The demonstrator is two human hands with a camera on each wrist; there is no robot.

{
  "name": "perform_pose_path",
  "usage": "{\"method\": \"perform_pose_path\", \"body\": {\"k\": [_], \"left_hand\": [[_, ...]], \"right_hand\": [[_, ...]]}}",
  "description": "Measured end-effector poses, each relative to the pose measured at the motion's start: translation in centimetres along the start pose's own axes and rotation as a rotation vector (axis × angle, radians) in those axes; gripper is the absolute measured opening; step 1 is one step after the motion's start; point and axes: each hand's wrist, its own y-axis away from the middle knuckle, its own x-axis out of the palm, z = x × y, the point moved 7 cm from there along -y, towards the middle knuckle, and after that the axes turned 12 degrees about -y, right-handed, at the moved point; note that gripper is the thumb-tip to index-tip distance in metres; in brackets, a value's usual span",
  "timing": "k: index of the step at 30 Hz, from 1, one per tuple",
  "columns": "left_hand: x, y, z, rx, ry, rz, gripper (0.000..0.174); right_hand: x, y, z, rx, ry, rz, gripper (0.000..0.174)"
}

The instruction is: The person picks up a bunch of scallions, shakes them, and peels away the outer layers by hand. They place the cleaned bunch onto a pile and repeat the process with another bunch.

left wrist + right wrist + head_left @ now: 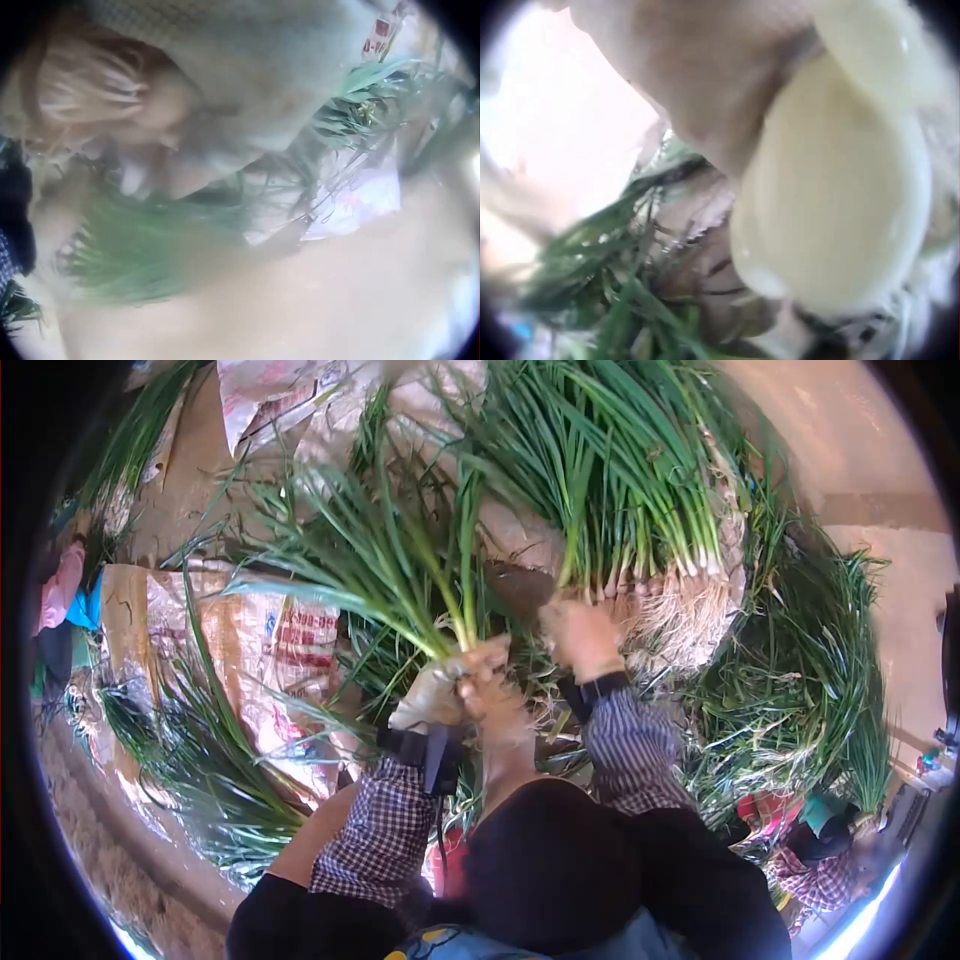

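Observation:
In the head view my gloved left hand grips a bunch of green garlic near its root end, the leaves fanning out ahead. Pale roots hang beside this hand, and in the left wrist view the glove is blurred. My right hand, fingers bent, is at the left end of a row of green garlic laid with the roots toward me. A stalk's base meets its fingertips; I cannot tell whether it is pinched. Smooth pale coverings on the right fingers fill much of the right wrist view.
A heap of loose green garlic lies on the right. On the left a printed woven sack is spread out, with more stalks over it. Other people sit at the far left and lower right.

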Motion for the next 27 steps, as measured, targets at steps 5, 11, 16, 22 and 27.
{"method": "perform_pose_path", "body": {"k": [5,11,16,22,27], "left_hand": [[0.4,0.3,-1.4,-0.058,-0.271,0.085,0.023],[0.5,0.0,0.0,0.004,-0.092,0.202,0.023],[3.7,3.4,-5.6,0.197,0.156,0.424,0.03],[2.4,2.4,-6.6,0.288,0.054,0.311,0.059],[-0.7,-0.6,-0.2,-0.008,-0.093,0.072,0.04]], "right_hand": [[1.3,5.0,4.8,-0.311,-0.623,0.203,0.048],[3.7,3.8,5.2,0.009,-0.843,0.516,0.05],[6.6,-1.6,-0.1,-0.13,-0.135,0.385,0.05],[-1.1,0.4,0.4,-0.025,-0.004,0.013,0.042],[-3.7,-5.2,-1.9,0.086,0.33,-0.169,0.02]]}}
